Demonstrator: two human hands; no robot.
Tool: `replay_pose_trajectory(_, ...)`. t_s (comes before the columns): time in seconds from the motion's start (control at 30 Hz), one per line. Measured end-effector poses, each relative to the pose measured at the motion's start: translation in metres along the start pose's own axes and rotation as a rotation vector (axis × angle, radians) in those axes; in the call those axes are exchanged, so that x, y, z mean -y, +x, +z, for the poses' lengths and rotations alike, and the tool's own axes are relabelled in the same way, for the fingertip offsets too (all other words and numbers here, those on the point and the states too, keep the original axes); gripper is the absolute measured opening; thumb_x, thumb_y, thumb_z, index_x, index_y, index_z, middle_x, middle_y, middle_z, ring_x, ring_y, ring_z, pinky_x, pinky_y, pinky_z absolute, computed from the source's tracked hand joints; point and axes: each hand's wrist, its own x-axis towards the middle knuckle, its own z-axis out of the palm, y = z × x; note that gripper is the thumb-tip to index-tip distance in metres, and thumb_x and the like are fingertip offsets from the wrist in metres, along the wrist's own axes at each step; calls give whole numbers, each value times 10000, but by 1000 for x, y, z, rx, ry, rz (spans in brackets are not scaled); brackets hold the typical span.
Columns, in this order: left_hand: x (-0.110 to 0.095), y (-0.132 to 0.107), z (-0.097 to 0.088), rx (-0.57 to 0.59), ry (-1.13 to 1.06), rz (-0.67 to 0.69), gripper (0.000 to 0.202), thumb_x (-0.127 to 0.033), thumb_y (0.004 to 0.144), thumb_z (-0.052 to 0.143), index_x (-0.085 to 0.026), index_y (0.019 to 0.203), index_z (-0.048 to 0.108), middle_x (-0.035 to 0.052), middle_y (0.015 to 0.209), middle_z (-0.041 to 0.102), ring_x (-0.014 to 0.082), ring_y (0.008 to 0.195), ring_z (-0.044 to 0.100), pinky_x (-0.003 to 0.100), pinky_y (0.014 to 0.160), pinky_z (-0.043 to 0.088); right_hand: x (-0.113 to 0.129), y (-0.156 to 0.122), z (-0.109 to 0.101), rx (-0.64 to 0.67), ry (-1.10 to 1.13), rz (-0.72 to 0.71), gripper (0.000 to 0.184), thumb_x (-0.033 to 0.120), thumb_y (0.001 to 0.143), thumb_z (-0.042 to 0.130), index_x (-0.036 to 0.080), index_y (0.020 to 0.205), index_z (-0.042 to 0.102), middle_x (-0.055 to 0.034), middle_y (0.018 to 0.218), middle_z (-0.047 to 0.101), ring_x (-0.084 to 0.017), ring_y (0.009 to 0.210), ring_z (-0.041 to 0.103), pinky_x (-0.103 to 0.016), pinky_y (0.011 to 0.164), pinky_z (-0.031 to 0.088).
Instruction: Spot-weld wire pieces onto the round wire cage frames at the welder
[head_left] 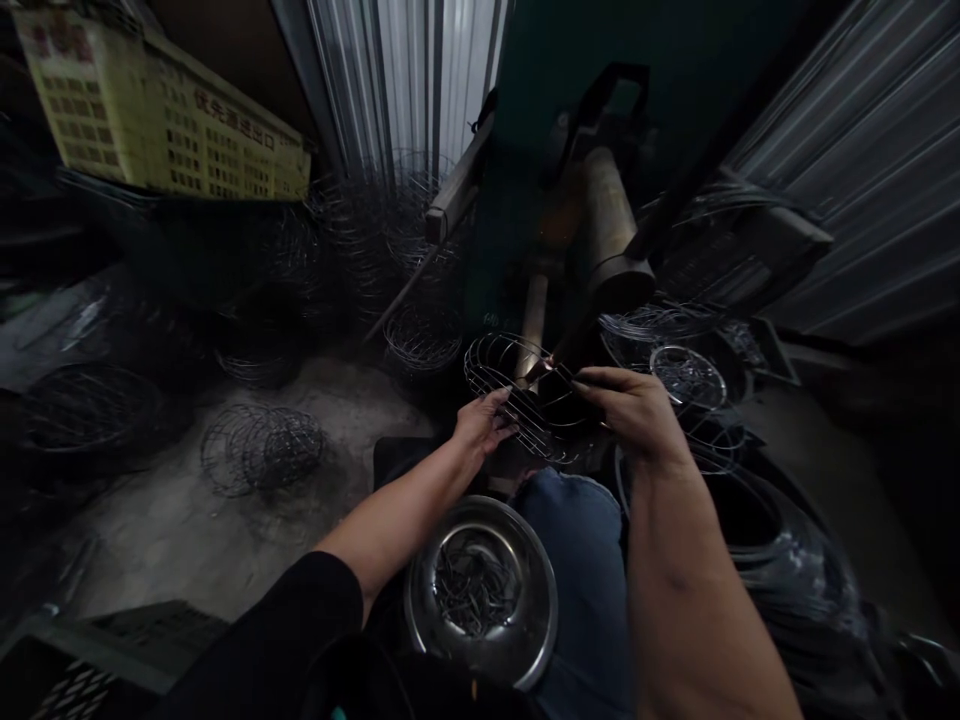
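Observation:
My left hand is closed on the near left side of a round wire basket frame, which is tilted beneath the electrodes of a spot-welding machine. My right hand is closed in a pinch at the frame's right side. A thin piece of wire runs from its fingertips towards the copper-coloured electrode tip; where it ends is too dark to tell. On my lap rests a shiny metal bowl with many short metal pieces in it.
The machine's thick cylindrical arm juts out above my hands. Wire frames lie on the floor at left and in stacks behind. Wire rings and a large wire coil are at right. A yellow crate stands back left.

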Motion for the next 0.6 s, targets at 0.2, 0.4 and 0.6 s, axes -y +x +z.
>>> replay_pose_trajectory(0.2,2,2,1,-3,-33,13,303,-285,646,814,-156,813,597,-4,647,581,149,605,604,378,715,534,-1,5,1,14,6,26,456,469,414,912,165,724,772,-26,643,691,-163,559,604,-288,544,480)
replay_pose_trajectory(0.4,11,5,-2,31,-69,45,167,-249,755,755,-156,825,635,40,759,643,154,670,611,369,776,522,-5,7,0,-1,-1,-22,355,427,453,891,189,681,759,-20,650,685,-170,607,607,-298,581,489)
replay_pose_trajectory(0.6,14,0,1,38,-122,16,120,-208,763,703,-159,846,631,21,729,616,173,677,618,387,764,524,10,0,0,53,16,87,461,465,368,920,202,709,756,-23,629,685,-178,545,600,-298,500,467)
